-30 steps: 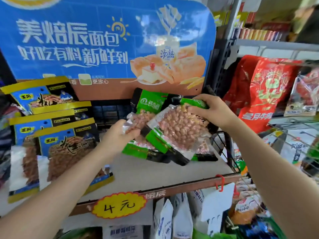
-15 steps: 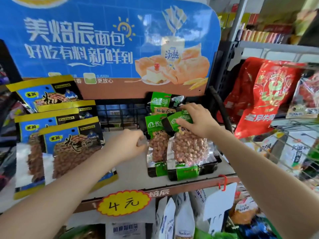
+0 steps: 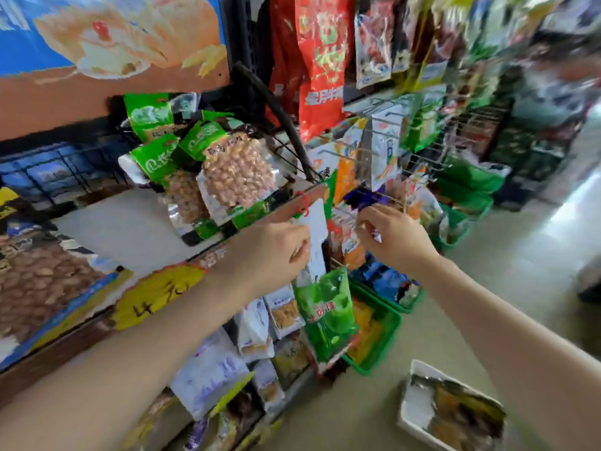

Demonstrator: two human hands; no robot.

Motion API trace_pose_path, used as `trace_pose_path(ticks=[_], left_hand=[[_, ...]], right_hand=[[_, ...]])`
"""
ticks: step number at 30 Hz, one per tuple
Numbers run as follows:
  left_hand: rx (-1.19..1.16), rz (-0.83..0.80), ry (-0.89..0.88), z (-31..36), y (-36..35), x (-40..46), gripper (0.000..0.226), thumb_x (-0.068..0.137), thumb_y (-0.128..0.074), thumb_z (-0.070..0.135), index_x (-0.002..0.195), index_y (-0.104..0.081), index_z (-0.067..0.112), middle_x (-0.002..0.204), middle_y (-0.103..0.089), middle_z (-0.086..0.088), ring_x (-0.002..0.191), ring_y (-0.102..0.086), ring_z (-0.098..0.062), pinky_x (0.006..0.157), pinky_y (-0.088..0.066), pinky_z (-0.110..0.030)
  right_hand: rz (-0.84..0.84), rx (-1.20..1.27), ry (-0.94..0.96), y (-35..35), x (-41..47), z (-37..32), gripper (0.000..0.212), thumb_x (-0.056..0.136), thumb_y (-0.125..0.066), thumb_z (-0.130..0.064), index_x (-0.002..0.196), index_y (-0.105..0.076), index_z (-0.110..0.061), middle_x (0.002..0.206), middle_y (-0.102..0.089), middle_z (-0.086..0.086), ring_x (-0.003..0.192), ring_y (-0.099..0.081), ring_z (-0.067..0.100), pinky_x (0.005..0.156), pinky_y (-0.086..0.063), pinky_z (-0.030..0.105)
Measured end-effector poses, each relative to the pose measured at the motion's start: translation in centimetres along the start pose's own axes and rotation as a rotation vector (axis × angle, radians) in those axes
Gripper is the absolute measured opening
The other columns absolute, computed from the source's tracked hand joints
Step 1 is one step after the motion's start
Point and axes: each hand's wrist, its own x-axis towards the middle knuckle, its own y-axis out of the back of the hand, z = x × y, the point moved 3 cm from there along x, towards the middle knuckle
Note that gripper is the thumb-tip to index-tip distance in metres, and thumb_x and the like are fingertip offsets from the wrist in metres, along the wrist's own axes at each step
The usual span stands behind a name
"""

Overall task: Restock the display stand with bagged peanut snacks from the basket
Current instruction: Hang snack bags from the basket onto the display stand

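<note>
Green peanut bags (image 3: 234,177) lean at shelf edge (image 3: 136,222); both hands' fingers (image 3: 297,252) hang loosely curled, holding nothing

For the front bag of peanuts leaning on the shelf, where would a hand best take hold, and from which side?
Pinch the green header of the front peanut bag from above and the front. The bag leans back on the bags behind, so its flat top edge is free, while the bulging peanut-filled middle is too broad to pinch. Both hands are off it now.
</note>
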Motion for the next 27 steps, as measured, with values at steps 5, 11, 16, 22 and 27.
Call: trace_pose_path(ticks=[5, 11, 16, 22, 27], left_hand=[[-0.044, -0.317, -0.165, 8.7, -8.9, 2.1, 0.033, 0.094, -0.032, 0.031, 0.085, -0.055, 0.009, 0.070, -0.051, -0.002, 0.067, -0.058, -0.028, 0.046, -0.037, -0.028], [-0.061, -0.530, -0.204, 19.9, -20.9, 6.1, 0.027, 0.094, -0.039, 0.031, 0.108, -0.053, 0.014, 0.106, -0.060, -0.007, 0.099, -0.059, -0.029, 0.068, -0.045, -0.036], [-0.186, -0.733, -0.130, 30.1, -32.9, 8.7, 0.026, 0.094, -0.038, 0.028, 0.108, -0.054, 0.014, 0.108, -0.060, -0.008, 0.097, -0.059, -0.031, 0.067, -0.044, -0.035], [-0.275, -1.006, 0.127, 35.8, -48.8, 9.3, 0.021, 0.091, -0.039, 0.025, 0.099, -0.057, 0.016, 0.108, -0.063, -0.006, 0.094, -0.060, -0.029, 0.070, -0.047, -0.034], [-0.278, -1.092, 0.274, 36.5, -63.6, 6.3, 0.023, 0.093, -0.039, 0.024, 0.106, -0.057, 0.018, 0.115, -0.062, -0.005, 0.101, -0.058, -0.026, 0.074, -0.046, -0.032]], right_hand=[[-0.244, -0.099, -0.339, 0.3, -12.0, 9.2, 0.021, 0.089, -0.052, -0.029, 0.104, -0.058, -0.016, 0.104, -0.066, 0.004, 0.099, -0.062, 0.027, 0.076, -0.048, 0.036], [-0.416, -0.050, -0.604, 0.7, -24.6, 19.4, 0.029, 0.091, -0.048, -0.035, 0.114, -0.052, -0.017, 0.105, -0.067, 0.006, 0.097, -0.062, 0.028, 0.077, -0.049, 0.036], [-0.527, 0.029, -0.823, 1.0, -35.2, 30.2, 0.027, 0.090, -0.048, -0.032, 0.115, -0.051, -0.021, 0.104, -0.068, 0.005, 0.095, -0.063, 0.029, 0.074, -0.051, 0.036], [-0.677, 0.161, -1.085, -3.4, -44.9, 40.5, 0.024, 0.093, -0.043, -0.025, 0.109, -0.053, -0.011, 0.108, -0.065, 0.011, 0.096, -0.060, 0.031, 0.077, -0.049, 0.036], [-0.754, 0.235, -1.225, -14.7, -52.2, 46.8, 0.017, 0.093, -0.042, -0.023, 0.104, -0.052, -0.014, 0.108, -0.063, 0.008, 0.098, -0.059, 0.027, 0.070, -0.041, 0.032]])
